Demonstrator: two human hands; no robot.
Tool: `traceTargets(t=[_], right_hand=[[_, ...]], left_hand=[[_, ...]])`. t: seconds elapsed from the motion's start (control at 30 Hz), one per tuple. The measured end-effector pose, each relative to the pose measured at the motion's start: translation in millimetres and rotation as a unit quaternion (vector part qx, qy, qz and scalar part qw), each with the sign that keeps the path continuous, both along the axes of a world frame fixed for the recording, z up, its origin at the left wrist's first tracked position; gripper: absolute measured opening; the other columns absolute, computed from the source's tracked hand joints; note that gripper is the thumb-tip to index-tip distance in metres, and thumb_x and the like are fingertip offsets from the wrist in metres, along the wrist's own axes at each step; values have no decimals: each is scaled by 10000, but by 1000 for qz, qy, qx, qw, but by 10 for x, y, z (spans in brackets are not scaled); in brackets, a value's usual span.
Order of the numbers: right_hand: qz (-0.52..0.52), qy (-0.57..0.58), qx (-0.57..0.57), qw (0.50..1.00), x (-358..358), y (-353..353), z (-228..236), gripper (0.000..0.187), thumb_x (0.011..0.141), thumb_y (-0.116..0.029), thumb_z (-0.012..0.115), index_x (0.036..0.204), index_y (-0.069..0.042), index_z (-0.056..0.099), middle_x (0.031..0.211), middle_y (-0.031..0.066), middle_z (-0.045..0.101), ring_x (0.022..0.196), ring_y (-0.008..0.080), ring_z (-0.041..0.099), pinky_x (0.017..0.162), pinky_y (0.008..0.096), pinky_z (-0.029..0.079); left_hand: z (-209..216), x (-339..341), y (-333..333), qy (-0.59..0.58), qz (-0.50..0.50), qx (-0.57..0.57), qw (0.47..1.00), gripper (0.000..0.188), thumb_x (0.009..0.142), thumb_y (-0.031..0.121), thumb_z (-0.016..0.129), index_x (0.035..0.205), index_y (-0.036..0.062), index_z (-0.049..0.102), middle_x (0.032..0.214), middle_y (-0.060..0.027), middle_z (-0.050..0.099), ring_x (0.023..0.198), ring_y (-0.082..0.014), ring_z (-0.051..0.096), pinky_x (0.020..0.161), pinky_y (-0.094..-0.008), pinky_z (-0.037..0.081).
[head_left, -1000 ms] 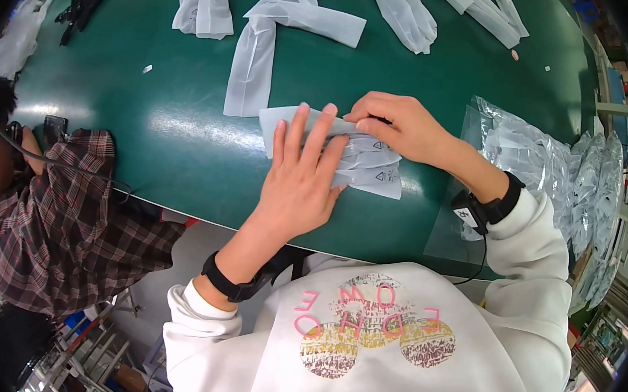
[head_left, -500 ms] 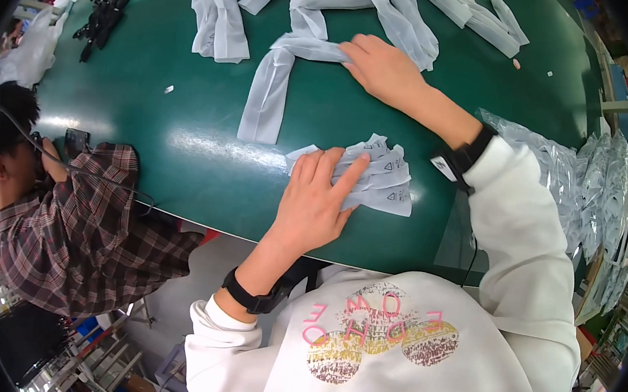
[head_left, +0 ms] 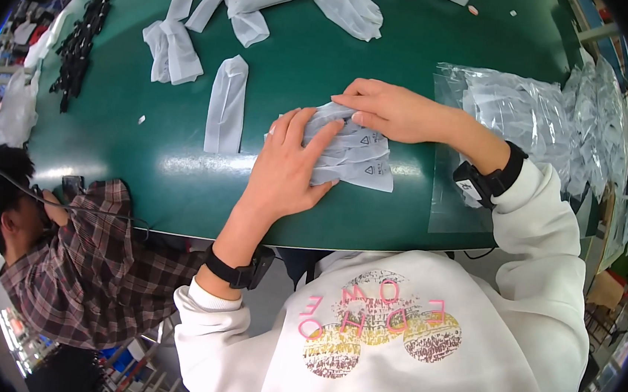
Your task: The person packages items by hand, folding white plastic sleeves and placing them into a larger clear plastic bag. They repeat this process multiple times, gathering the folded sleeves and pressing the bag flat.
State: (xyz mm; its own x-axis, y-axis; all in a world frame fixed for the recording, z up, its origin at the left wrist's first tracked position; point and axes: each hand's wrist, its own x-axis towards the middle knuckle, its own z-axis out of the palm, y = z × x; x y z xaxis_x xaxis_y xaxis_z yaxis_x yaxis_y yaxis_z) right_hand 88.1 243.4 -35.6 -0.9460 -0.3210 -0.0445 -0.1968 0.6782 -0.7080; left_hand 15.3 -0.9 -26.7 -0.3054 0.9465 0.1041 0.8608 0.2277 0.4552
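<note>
1. On the green table (head_left: 171,120), the white pouch stack (head_left: 358,157) is covered at 9 o'clock by the spread left hand (head_left: 281,165).
2. Its 12 o'clock edge is pinched by the right hand (head_left: 399,114).

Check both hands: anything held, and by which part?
Right hand appears to pinch the far edge of the stack of white packets; left hand rests spread over its left end, no clear grip.

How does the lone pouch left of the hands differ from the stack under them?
The pouch lies single and untouched; the stack has overlapping layers, with the left hand and right hand on it. The pouch runs up the picture, the stack's layers across. The stack shows dark print; the pouch, none visible. Both are whitish.
</note>
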Motion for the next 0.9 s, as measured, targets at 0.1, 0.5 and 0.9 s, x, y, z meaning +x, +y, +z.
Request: traceTargets(t=[0.1, 0.5, 0.9], right_hand=[[-79, 56, 27, 995, 221, -286, -96, 575, 903, -266, 625, 1401, -42, 449, 1240, 157, 501, 1141, 333, 477, 953, 433, 431], [-524, 125, 288, 792, 1935, -400, 75, 491, 763, -146, 752, 1204, -63, 552, 1053, 129, 575, 1002, 286, 547, 866, 408, 436], [-609, 268, 78, 743, 2559, -266, 219, 168, 802, 34, 644, 952, -32, 604, 826, 108, 634, 719, 322, 612, 634, 391, 493]], left_hand=[[15, 71, 74, -18, 22, -5, 1000, 886, 664, 252, 822, 1428, 89, 404, 1352, -222, 407, 1226, -418, 419, 1027, -527, 358], [89, 215, 420, 56, -107, -33, 992, 851, 686, 186, 811, 1446, 128, 432, 1321, -214, 449, 1160, -403, 451, 998, -483, 382], [210, 976, 1800, -81, -297, -10, 952, 834, 726, 254, 795, 1469, 210, 419, 1290, -266, 457, 1148, -421, 465, 950, -507, 410]])
